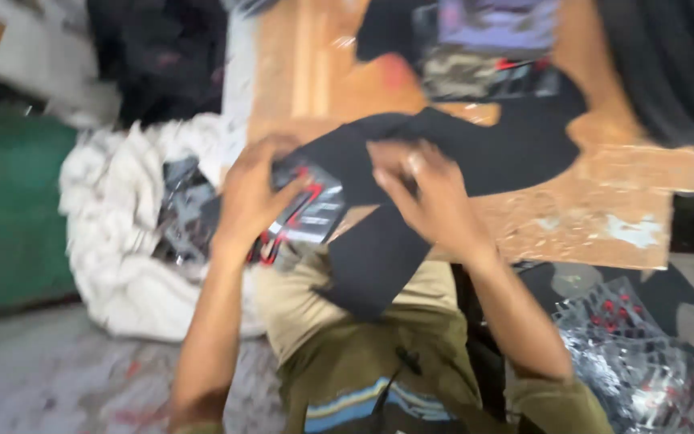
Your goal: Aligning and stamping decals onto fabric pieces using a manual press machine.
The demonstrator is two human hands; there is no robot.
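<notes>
My left hand (255,197) grips a black cloth piece (379,241) at its printed part, a red, white and grey graphic (311,210). My right hand (423,193) holds the same black cloth a little to the right, fingers curled over its edge. The cloth stretches from my lap up onto the worn wooden table (588,217) and hangs down over my khaki trousers (299,305). The picture is blurred by motion.
A white sack (114,241) holding more printed pieces lies on the floor at left. A stack of printed cloth (491,48) sits at the table's far side. Dark fabric (668,64) lies at top right. Shiny printed pieces (636,362) are piled at lower right.
</notes>
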